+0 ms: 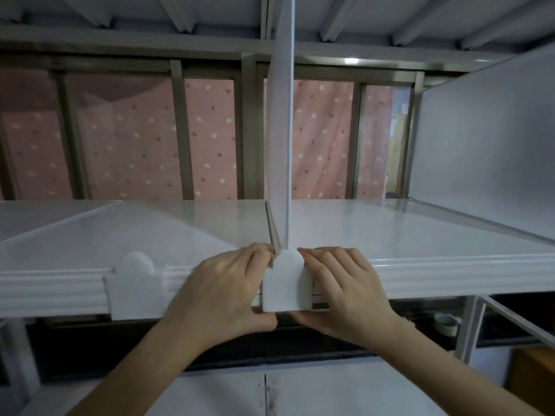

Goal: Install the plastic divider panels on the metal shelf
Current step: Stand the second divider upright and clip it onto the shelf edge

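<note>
White metal shelf [420, 262]; white plastic divider panel [282, 130] at 12 o'clock; white clip [283, 286]; pink curtain [135, 145], white and dark spots, behind.

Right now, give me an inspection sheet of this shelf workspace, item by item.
Surface: white metal shelf, glossy, with a ribbed front lip.
Job's things: upright divider panel stands on the shelf; white clip sits on the front lip at its foot; second clip sits further left on the lip.
Clutter: tape roll on a lower level, right.
Hands: left hand and right hand grip the clip from either side.
Cables: nothing seen.
Surroundings: pink dotted curtain behind the frame bars.
</note>
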`<state>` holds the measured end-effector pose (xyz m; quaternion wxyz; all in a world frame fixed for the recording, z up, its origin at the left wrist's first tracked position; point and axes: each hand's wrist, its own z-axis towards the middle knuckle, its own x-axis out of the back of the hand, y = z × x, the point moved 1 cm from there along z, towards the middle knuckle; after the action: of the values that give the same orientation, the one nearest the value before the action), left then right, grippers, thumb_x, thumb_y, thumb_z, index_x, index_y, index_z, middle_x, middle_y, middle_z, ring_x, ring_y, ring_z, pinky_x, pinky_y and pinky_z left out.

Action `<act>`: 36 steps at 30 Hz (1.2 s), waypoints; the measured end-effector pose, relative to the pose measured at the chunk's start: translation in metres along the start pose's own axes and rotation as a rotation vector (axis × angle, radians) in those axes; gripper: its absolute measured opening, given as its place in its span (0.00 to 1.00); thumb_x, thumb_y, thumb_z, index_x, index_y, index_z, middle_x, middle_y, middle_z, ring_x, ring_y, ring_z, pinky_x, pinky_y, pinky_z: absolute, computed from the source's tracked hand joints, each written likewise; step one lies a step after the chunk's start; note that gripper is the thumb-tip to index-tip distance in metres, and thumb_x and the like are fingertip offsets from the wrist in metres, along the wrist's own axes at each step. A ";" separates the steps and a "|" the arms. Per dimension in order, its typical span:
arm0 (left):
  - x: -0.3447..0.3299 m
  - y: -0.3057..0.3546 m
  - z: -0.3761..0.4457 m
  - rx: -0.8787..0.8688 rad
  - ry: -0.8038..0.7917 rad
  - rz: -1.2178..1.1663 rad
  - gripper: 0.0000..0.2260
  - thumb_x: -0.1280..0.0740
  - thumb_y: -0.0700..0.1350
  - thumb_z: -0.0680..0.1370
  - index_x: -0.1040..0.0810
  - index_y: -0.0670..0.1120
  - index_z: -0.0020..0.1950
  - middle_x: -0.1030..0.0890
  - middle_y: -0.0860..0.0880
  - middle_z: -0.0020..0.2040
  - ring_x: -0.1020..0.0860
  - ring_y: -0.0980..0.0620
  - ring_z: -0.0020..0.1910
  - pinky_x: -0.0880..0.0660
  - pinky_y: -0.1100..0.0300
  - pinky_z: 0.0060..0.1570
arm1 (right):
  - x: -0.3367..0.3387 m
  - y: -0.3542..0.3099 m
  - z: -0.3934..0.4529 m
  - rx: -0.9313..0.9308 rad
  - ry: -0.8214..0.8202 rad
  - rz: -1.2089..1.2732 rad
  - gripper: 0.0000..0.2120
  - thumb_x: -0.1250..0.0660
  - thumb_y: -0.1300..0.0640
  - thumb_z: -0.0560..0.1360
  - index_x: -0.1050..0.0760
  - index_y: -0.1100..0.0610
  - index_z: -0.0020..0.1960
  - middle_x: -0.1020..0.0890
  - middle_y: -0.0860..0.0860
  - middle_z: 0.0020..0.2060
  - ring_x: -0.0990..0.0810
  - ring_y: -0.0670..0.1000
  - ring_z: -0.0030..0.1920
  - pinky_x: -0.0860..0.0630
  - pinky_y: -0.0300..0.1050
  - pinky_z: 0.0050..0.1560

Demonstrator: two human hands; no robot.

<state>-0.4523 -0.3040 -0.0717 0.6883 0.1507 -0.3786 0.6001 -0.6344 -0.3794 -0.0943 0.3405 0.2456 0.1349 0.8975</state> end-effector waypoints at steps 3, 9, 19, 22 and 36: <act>-0.004 0.001 -0.001 -0.024 0.037 0.024 0.30 0.28 0.61 0.56 0.21 0.44 0.51 0.18 0.51 0.46 0.19 0.51 0.36 0.24 0.63 0.31 | -0.003 -0.005 -0.001 -0.060 0.009 -0.042 0.29 0.30 0.41 0.69 0.31 0.61 0.60 0.17 0.55 0.52 0.24 0.52 0.51 0.31 0.44 0.47; -0.006 0.009 -0.001 0.031 0.108 0.080 0.31 0.26 0.65 0.55 0.20 0.45 0.49 0.17 0.51 0.44 0.19 0.52 0.36 0.25 0.63 0.34 | -0.006 -0.026 -0.005 -0.267 -0.002 -0.026 0.36 0.28 0.37 0.64 0.31 0.60 0.61 0.19 0.55 0.55 0.26 0.52 0.55 0.34 0.44 0.55; 0.002 0.044 -0.013 0.306 0.033 0.014 0.33 0.30 0.56 0.71 0.35 0.46 0.72 0.30 0.50 0.69 0.32 0.51 0.67 0.40 0.58 0.69 | 0.026 -0.038 -0.004 -0.351 -0.310 0.021 0.34 0.26 0.52 0.63 0.29 0.62 0.66 0.22 0.55 0.61 0.23 0.56 0.60 0.35 0.49 0.68; 0.008 0.059 -0.016 0.388 0.035 0.048 0.32 0.29 0.54 0.72 0.34 0.45 0.72 0.29 0.48 0.69 0.32 0.49 0.68 0.41 0.56 0.70 | 0.041 -0.044 0.001 -0.350 -0.418 0.027 0.35 0.31 0.52 0.70 0.36 0.63 0.72 0.29 0.56 0.69 0.31 0.56 0.70 0.47 0.48 0.74; 0.113 0.089 -0.009 0.396 -0.366 0.243 0.23 0.35 0.52 0.77 0.33 0.46 0.70 0.25 0.45 0.63 0.25 0.45 0.60 0.27 0.53 0.55 | 0.131 -0.088 0.077 -0.495 -0.727 -0.141 0.36 0.35 0.45 0.76 0.47 0.58 0.76 0.36 0.57 0.71 0.34 0.58 0.69 0.35 0.51 0.65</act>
<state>-0.5339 -0.1968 -0.0204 0.4890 0.3413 -0.3874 0.7031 -0.6299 -0.2205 -0.0197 0.4748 0.4466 -0.1959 0.7326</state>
